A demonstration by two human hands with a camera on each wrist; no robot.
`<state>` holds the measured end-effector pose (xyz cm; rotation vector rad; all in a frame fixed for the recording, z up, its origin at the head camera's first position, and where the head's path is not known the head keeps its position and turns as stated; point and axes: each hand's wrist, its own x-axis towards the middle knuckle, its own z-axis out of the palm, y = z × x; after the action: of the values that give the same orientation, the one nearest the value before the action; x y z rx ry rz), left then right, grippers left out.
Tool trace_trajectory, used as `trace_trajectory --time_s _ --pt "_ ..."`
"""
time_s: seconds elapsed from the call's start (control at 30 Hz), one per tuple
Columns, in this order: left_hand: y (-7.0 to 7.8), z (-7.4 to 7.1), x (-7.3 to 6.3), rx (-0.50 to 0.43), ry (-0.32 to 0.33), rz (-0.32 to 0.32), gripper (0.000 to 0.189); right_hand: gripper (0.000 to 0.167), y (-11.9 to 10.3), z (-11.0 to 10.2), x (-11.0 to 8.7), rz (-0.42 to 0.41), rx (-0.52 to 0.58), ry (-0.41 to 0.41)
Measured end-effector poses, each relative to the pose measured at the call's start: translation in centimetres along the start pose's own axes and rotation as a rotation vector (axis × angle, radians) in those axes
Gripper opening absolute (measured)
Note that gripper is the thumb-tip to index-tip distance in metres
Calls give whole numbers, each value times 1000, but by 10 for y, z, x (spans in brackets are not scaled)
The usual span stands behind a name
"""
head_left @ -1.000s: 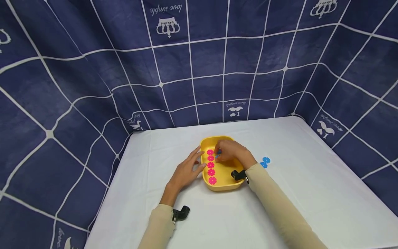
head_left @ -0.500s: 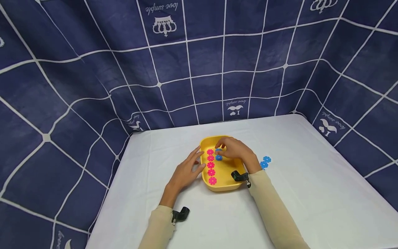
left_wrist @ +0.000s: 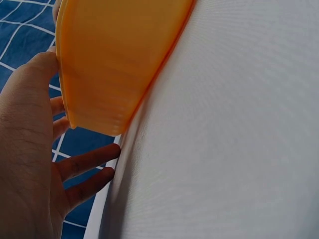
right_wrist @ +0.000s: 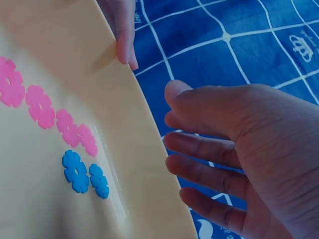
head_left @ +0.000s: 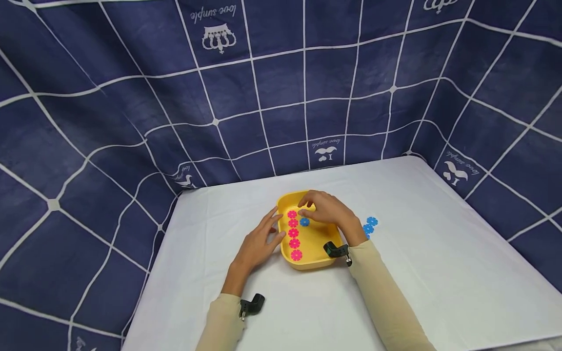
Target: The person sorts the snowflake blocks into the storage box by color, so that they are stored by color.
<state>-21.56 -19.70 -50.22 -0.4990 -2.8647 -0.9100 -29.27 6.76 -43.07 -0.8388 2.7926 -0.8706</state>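
A yellow tray holds a column of several pink flower-shaped discs along its left side. In the right wrist view, two blue flower-shaped discs lie beside the pink ones; in the head view the right hand partly hides this spot. My right hand hovers over the tray's far right part, its fingers loosely bent with nothing between them. My left hand rests against the tray's left side, fingers spread. In the left wrist view its thumb touches the tray's rim, and some fingers stay behind the tray.
Several more blue flower discs lie on the white cloth to the right of the tray, partly behind the right forearm. A blue curtain with white lines hangs at the back and sides of the table.
My right hand has let go of a blue disc inside the tray and lifted slightly, its fingers parting. The left hand stays at the tray's side. The head view has shifted slightly.
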Motion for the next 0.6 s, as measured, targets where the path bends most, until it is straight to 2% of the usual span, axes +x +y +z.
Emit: trace_trajectory --time_s 0.23,0.47,0.6 --pt "-1 2 0 -2 11 -18 62 38 -5 -3 -5 -44 -2 4" --pt "-3 4 2 -4 17 -10 61 37 -1 -12 -15 -17 -13 38" --pt "-2 4 2 -8 19 -3 61 37 9 -21 -23 -8 11 63"
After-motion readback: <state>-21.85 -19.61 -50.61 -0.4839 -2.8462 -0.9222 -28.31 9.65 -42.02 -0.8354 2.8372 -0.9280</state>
